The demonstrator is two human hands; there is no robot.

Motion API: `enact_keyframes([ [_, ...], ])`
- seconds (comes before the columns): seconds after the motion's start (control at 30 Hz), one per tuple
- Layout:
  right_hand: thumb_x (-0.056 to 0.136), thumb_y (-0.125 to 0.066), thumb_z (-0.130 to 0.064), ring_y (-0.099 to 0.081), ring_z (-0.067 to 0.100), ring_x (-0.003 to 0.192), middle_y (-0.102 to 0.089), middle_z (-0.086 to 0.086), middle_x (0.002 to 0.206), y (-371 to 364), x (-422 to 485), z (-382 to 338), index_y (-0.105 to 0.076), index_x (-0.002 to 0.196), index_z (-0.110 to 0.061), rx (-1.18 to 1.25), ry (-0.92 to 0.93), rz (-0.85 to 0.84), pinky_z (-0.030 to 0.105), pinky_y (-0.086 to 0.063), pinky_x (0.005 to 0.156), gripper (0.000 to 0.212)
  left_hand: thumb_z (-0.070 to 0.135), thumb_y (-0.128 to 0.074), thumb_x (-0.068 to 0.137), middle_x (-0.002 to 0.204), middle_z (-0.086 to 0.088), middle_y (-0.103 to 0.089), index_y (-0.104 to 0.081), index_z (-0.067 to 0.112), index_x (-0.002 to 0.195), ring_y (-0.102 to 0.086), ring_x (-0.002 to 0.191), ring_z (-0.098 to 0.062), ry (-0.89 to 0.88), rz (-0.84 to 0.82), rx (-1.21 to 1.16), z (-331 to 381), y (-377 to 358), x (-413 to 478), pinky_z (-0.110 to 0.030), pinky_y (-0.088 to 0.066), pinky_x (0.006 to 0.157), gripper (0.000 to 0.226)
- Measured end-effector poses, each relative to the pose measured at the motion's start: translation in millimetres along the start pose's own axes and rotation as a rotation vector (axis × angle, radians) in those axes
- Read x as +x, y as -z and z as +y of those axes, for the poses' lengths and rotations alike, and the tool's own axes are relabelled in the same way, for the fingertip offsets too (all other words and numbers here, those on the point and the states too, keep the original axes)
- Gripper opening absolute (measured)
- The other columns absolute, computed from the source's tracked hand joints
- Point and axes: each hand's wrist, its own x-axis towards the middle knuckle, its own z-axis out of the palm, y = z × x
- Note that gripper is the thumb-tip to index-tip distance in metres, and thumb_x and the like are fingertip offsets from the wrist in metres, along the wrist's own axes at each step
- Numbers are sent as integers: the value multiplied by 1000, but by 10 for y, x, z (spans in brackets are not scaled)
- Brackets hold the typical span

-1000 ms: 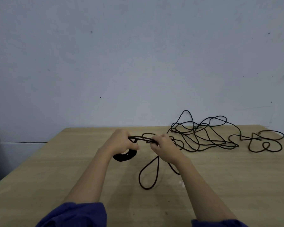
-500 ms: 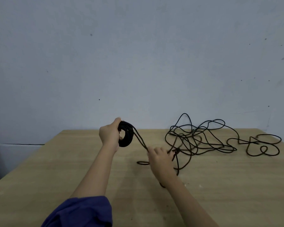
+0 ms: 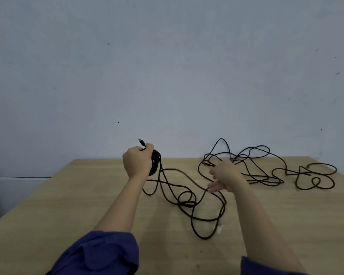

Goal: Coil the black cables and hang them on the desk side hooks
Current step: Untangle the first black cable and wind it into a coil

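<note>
My left hand is raised above the table's far edge and grips a tight coil of black cable. The cable's plug sticks up past my thumb. From the coil, loose strands drop onto the wooden table and lie in slack loops between my hands. My right hand hovers to the right, blurred, with its fingers spread loosely. One strand rises to touch its lower fingers. Behind it lies a tangle of black cable that runs on to loops at the far right.
The wooden table stands against a pale blue-grey wall. Its left edge runs diagonally at the lower left, with a white ledge beyond it. No hooks are in view.
My left hand lifted the coil up and to the left, exposing the plug. My right hand moved right towards the tangle, and more slack cable now lies looped on the table between the hands.
</note>
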Motion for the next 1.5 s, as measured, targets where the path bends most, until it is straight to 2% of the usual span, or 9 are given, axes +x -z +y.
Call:
enact_keyframes([
  [0.1, 95, -49, -26, -60, 20, 84, -59, 5, 93, -229, -102, -70, -58, 111, -2, -97, 340, 42, 49, -54, 85, 31, 25, -60, 83, 40, -10, -35, -39, 4, 42, -31, 41, -21, -106, -104, 21, 12, -104, -119, -29, -24, 45, 51],
  [0.2, 89, -48, -55, -41, 14, 130, -42, -3, 140, -455, -277, -176, -37, 141, -19, 33, 537, -80, 32, -34, 107, 64, 40, -57, 77, 51, -25, -54, -55, -6, 51, -40, 46, -23, -226, -258, 6, 73, -191, -264, -35, -37, 49, 53],
  [0.47, 82, -69, -26, -61, 3, 85, -64, -1, 99, -627, -329, -214, -55, 118, -9, 164, 675, -168, 7, -46, 62, 42, 29, -38, 98, 46, 3, -54, -55, -2, 58, -52, 51, -9, 89, -329, -470, 444, -131, -338, -25, -43, 60, 54],
  [0.63, 73, -78, -24, -67, 9, 75, -69, -4, 81, -523, -337, -229, -67, 94, -14, 114, 674, -198, 17, -50, 65, 25, 43, -30, 97, 98, -9, -53, -56, 25, 85, -56, 101, -31, 294, -324, -574, 486, -96, -264, -45, -46, 91, 33],
  [0.77, 72, -78, -16, -65, 7, 65, -68, -4, 70, -450, -344, -212, -66, 80, -20, 26, 723, -142, 18, -51, 64, 14, 36, -29, 98, 79, -6, -50, -38, 20, 108, -51, 79, -26, 95, -337, -423, 513, -71, -312, -32, -42, 65, 21],
  [0.9, 77, -72, -10, -64, 14, 58, -66, 3, 62, -335, -311, -199, -65, 72, -16, 296, 637, 73, 29, -54, 62, 11, 52, -46, 91, 129, -5, -45, -34, 13, 131, -42, 121, -20, -54, -466, -307, 286, -46, -370, -30, -32, 100, 57],
  [1.03, 84, -65, -6, -63, 21, 60, -64, 7, 63, -299, -321, -273, -62, 76, -6, 814, 452, 89, 36, -58, 61, 9, 35, -77, 68, 66, 3, -65, -64, 17, 77, -60, 66, -11, -80, -1001, -41, 13, -109, -604, -24, -45, 67, 24],
  [1.37, 83, -70, -12, -62, 29, 73, -57, 7, 77, 155, -122, -96, -50, 74, -7, 1222, 181, 439, 41, -58, 59, 22, 32, -57, 79, 104, -1, -59, -62, 22, 101, -55, 103, -27, -673, -421, 867, -650, 164, -217, -36, -42, 80, 25],
  [1.5, 82, -71, -13, -63, 33, 87, -59, 7, 85, 332, -14, 121, -52, 77, -7, 1240, 191, 543, 36, -58, 53, 21, 6, -48, 83, 108, -13, -54, -59, 7, 95, -53, 102, -32, -366, -447, 1053, -1101, 592, 117, -39, -45, 81, 16],
])
